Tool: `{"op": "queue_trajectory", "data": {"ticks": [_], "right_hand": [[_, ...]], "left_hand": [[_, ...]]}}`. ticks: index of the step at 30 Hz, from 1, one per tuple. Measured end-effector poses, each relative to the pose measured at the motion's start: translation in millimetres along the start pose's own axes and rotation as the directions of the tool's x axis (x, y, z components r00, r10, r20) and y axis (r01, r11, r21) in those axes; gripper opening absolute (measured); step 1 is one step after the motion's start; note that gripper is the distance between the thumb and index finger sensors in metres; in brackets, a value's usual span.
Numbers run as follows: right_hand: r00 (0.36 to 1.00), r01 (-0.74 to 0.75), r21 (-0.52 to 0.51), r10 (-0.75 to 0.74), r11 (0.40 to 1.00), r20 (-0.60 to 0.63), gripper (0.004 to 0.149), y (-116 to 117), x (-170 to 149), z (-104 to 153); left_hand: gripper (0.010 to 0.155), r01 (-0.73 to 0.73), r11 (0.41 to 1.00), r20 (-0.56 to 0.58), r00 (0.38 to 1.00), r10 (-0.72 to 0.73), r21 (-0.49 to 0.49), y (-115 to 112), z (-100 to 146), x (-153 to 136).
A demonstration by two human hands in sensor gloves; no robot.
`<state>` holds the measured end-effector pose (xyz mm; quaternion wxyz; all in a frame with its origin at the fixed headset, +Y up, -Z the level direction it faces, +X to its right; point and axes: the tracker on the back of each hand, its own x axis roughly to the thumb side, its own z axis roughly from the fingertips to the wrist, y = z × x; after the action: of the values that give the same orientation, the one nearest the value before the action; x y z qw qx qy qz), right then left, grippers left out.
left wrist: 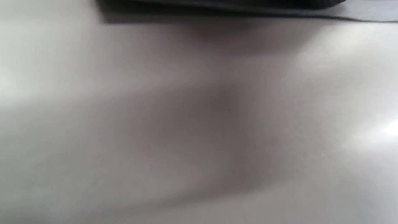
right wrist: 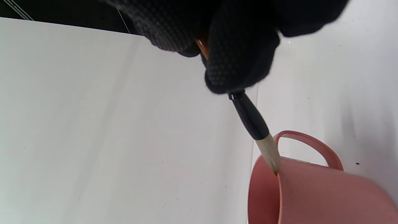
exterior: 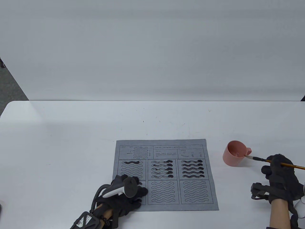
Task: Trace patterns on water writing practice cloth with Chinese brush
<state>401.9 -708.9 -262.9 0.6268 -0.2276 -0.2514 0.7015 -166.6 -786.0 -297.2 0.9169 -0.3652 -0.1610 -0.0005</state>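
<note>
A grey practice cloth (exterior: 164, 174) printed with boxes of wavy lines lies on the white table (exterior: 71, 143). Several waves in its upper row of boxes are dark and wet. My left hand (exterior: 128, 190) rests flat on the cloth's lower left corner. My right hand (exterior: 276, 169) grips a Chinese brush (exterior: 262, 160) by its brown shaft. The brush's pale tip touches the rim of a pink cup (exterior: 234, 153) to the right of the cloth. In the right wrist view the brush (right wrist: 255, 130) meets the cup's rim (right wrist: 311, 186) below my gloved fingers (right wrist: 239, 62).
The left wrist view is a blurred grey surface with a dark strip (left wrist: 217, 6) along the top. The table's far edge meets a grey wall (exterior: 152, 47). A white object (exterior: 300, 205) shows at the right edge beside my right wrist.
</note>
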Motion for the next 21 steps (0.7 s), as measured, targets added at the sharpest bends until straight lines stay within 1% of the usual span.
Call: {"op": "queue_trajectory", "data": {"ticks": [9, 13, 16, 21], "right_hand": [[1.0, 0.001, -0.004, -0.001, 1.0, 0.001, 0.036, -2, 1, 0], [0.998, 0.043, -0.007, -0.043, 0.999, 0.042, 0.036, -1, 6, 3], [0.992, 0.065, 0.035, -0.069, 0.997, 0.101, 0.035, 5, 15, 9], [0.973, 0.06, 0.151, -0.092, 0.987, 0.213, 0.036, 25, 31, 23]], "left_hand": [[0.065, 0.0, 1.0, 0.0, 1.0, 0.0, 0.0, 0, 0, 0], [0.065, 0.0, 1.0, 0.0, 1.0, 0.0, 0.0, 0, 0, 0], [0.065, 0.0, 1.0, -0.001, 1.0, 0.0, -0.002, 0, 0, 0], [0.065, -0.003, 1.0, 0.0, 1.0, 0.003, -0.003, 0, 0, 0]]}}
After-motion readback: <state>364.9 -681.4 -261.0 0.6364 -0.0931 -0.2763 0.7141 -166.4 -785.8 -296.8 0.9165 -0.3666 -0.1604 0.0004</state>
